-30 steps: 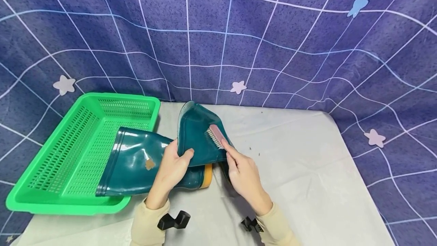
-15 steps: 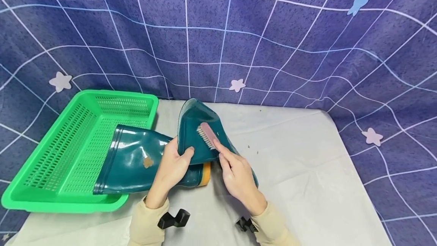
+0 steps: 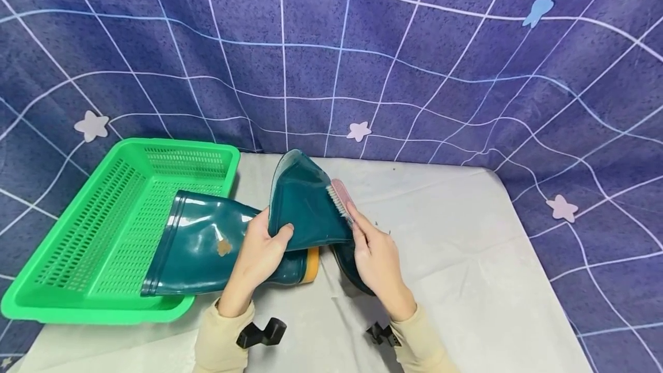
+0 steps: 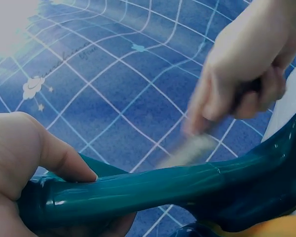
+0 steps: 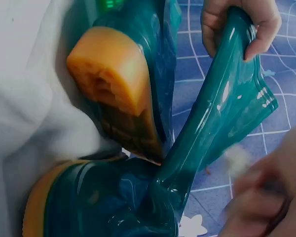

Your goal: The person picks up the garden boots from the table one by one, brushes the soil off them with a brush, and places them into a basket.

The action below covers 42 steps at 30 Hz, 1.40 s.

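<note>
My left hand (image 3: 261, 252) grips the top edge of a dark green rubber boot (image 3: 311, 206), thumb on its shaft. The shaft is flattened and raised off the table. In my right hand (image 3: 378, 258) is a pink brush (image 3: 340, 193), its pale bristles at the right side of the shaft; in the left wrist view the brush (image 4: 192, 150) is blurred. Behind my left forearm lies a second green boot (image 3: 202, 246) with a brown patch (image 3: 224, 247) on its shaft. Its orange sole (image 5: 108, 69) shows in the right wrist view.
A green plastic basket (image 3: 124, 315) stands at the left, with the second boot's shaft lying over its right rim. Small dark specks lie on the white-covered table (image 3: 456, 258). A blue gridded curtain (image 3: 311, 68) hangs behind the table.
The brush moved left across the shaft, then back right to its side edge. Small bits seen on the shaft half a second ago no longer show. My left hand stays nearly still.
</note>
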{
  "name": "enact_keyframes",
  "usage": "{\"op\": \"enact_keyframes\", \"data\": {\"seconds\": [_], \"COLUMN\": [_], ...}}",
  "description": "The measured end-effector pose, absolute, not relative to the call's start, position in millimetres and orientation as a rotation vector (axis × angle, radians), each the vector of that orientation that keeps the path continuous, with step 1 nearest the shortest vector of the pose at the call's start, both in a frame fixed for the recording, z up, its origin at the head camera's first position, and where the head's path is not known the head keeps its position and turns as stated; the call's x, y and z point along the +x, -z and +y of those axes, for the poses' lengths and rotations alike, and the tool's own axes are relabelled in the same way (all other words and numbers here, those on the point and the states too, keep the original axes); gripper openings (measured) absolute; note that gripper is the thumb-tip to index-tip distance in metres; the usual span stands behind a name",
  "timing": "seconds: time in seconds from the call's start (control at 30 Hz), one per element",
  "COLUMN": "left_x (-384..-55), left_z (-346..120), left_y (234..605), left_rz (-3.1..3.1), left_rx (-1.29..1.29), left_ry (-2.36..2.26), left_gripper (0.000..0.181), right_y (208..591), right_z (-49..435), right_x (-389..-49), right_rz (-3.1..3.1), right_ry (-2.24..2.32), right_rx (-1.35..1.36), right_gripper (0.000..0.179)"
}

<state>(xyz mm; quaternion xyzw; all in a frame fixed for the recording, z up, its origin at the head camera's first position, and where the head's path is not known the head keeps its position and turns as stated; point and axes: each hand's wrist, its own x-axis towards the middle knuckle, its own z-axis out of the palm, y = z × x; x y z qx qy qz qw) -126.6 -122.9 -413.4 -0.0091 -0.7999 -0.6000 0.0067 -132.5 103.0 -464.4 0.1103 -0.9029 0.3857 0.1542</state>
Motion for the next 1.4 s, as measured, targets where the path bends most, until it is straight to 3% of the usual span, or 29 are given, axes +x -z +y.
{"op": "enact_keyframes", "data": {"seconds": [0.17, 0.53, 0.77, 0.93, 1.1, 1.23, 1.4], "left_x": [-127.4, -124.1, -121.0, -121.4, -121.6, -122.2, -123.1], "left_z": [-122.4, -124.4, -134.8, -137.8, -130.0, -122.4, -121.1], "left_y": [413.7, 409.9, 400.5, 401.0, 408.2, 410.3, 409.5], "left_rz": [-2.504, -2.534, -2.584, -2.532, -2.479, -2.467, -2.483], "left_rx": [-0.051, -0.029, 0.084, 0.181, 0.093, -0.015, -0.08], "left_ry": [1.891, 1.836, 1.76, 1.8, 1.791, 1.743, 1.732], "left_gripper": [0.033, 0.034, 0.038, 0.042, 0.041, 0.04, 0.04], "right_y": [465.3, 466.9, 462.8, 461.8, 468.3, 477.8, 486.8], "right_z": [104.5, 115.6, 138.3, 152.2, 164.1, 162.4, 157.1], "right_x": [-132.0, -136.7, -148.1, -158.7, -169.7, -172.2, -168.5], "right_rz": [-2.617, -2.774, -2.606, -2.624, -2.737, -2.82, -3.004], "right_ry": [-1.122, -1.009, -1.375, -1.376, -1.315, -1.356, -1.081], "right_rx": [0.464, 0.23, 0.109, 0.071, 0.052, 0.234, 0.238], "right_gripper": [0.044, 0.042, 0.043, 0.043, 0.043, 0.043, 0.042]}}
